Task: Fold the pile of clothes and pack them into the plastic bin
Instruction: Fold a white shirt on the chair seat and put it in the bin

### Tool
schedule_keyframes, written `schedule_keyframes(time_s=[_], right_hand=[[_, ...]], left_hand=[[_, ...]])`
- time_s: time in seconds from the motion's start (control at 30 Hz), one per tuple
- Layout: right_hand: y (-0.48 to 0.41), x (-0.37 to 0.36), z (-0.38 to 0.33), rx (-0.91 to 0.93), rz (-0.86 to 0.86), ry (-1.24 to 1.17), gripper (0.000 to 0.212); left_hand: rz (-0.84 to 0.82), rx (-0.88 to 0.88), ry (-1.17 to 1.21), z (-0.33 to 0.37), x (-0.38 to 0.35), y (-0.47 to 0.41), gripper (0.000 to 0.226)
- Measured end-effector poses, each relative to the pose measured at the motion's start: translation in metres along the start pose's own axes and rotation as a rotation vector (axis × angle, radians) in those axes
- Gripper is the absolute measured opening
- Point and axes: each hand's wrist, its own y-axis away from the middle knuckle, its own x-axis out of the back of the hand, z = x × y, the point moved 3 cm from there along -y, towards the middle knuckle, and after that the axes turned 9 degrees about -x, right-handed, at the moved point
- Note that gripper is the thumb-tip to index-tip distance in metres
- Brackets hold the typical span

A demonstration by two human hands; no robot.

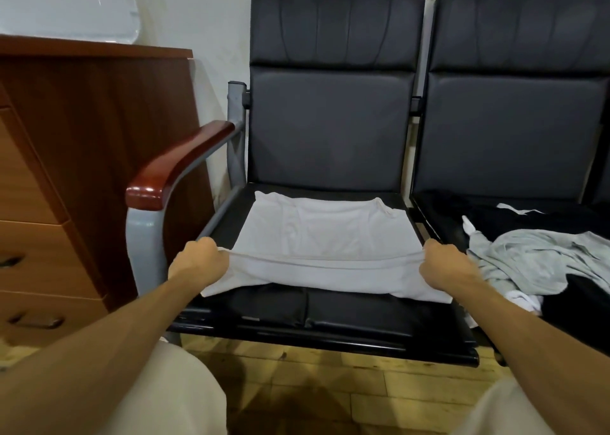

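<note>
your left hand (198, 259) and right hand (444, 263) are well apart, each with fingers curled tight on one end of the near edge of the white shirt (326, 233). that edge is stretched left to right between them, lifted just above the seat (363, 312). the rest of the shirt lies flat on the seat, on the far side of your hands. so the fold, as i judge it, goes straight away from you, with both hands travelling evenly, since neither is nearer. the unfolded pile (534, 259) lies to the right, just beside your right hand. no bin shows in view.
</note>
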Motion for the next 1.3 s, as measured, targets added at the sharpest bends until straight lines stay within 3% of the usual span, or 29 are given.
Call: schedule_keyframes(time_s=[0.17,0.23,0.3,0.37,0.47,0.57,0.7,0.87,1.03,1.3], right_hand=[[-0.003,0.004,-0.001,0.123,-0.021,-0.374,0.030],[-0.001,0.006,0.001,0.201,-0.045,-0.491,0.026],[0.003,0.004,0.003,0.253,-0.122,-0.548,0.018],[0.008,-0.002,0.010,0.262,-0.221,-0.533,0.008],[0.024,-0.005,0.027,0.248,-0.414,-0.530,0.018],[0.037,-0.001,0.040,0.292,-0.532,-0.500,0.019],[0.030,0.011,0.040,0.299,-0.366,-0.524,0.003],[0.003,0.025,0.018,0.235,-0.118,-0.458,0.015],[-0.032,0.028,-0.015,0.189,-0.058,-0.458,0.020],[-0.083,0.001,-0.055,0.188,-0.096,-0.329,0.028]], left_hand=[[0.028,0.121,0.751,0.009,0.001,0.004,0.016],[0.021,0.145,0.920,0.016,0.003,0.008,0.017],[0.006,0.052,0.863,0.020,0.006,0.009,0.021],[-0.019,-0.104,0.617,0.023,0.010,0.014,0.023],[-0.097,-0.334,0.244,0.026,0.011,0.025,0.026],[-0.101,-0.414,0.233,0.028,0.015,0.035,0.027],[-0.010,-0.278,0.416,0.026,0.023,0.032,0.027],[0.112,-0.107,0.561,0.030,0.023,0.006,0.024],[0.181,-0.032,0.570,0.041,0.012,-0.034,0.024],[0.142,0.057,0.489,0.032,-0.026,-0.097,0.028]])
